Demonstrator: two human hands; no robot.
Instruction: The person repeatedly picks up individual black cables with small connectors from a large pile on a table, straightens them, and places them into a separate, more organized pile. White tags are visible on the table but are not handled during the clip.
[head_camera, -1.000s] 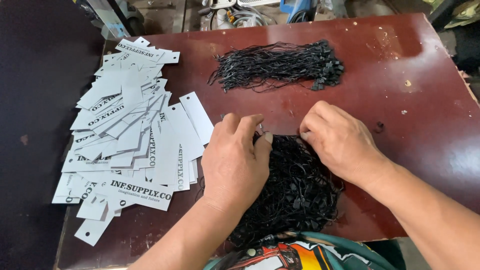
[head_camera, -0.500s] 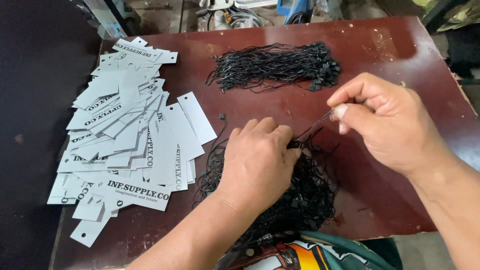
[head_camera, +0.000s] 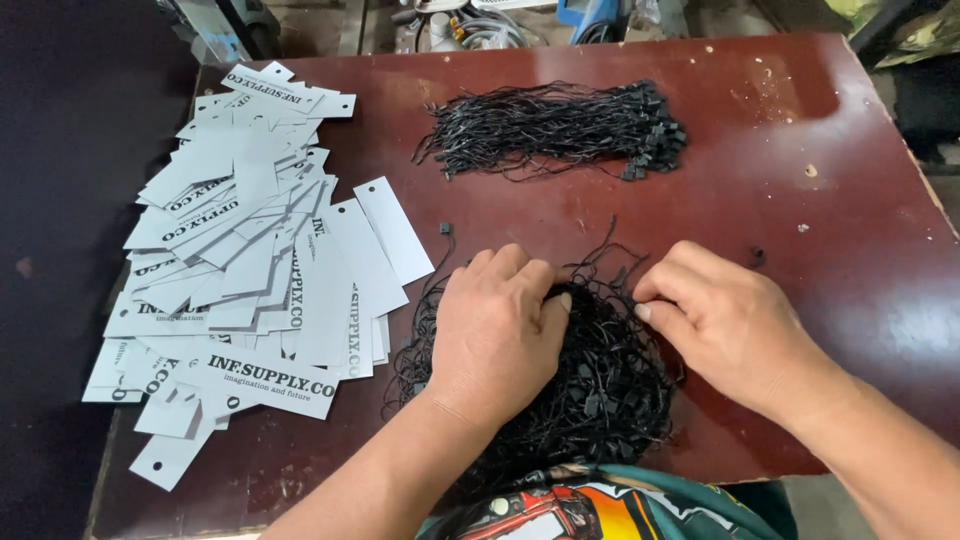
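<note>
A tangled heap of black tag strings (head_camera: 590, 390) lies at the near edge of a dark red table (head_camera: 800, 230). My left hand (head_camera: 500, 330) rests palm down on the heap's left side, fingers curled into the strings. My right hand (head_camera: 725, 325) sits on the heap's right side, fingertips pinched at the strings. The two hands are close together over the top of the heap. A neater bundle of black strings (head_camera: 560, 130) lies farther back on the table.
A wide spread of grey-white paper hang tags (head_camera: 250, 270) with punched holes covers the table's left side. Cables and tools lie beyond the far edge. A colourful printed garment (head_camera: 590, 505) shows at the bottom.
My right hand, raised to the right with a string half a second ago, has come back down onto the heap. My left hand stays on the strings.
</note>
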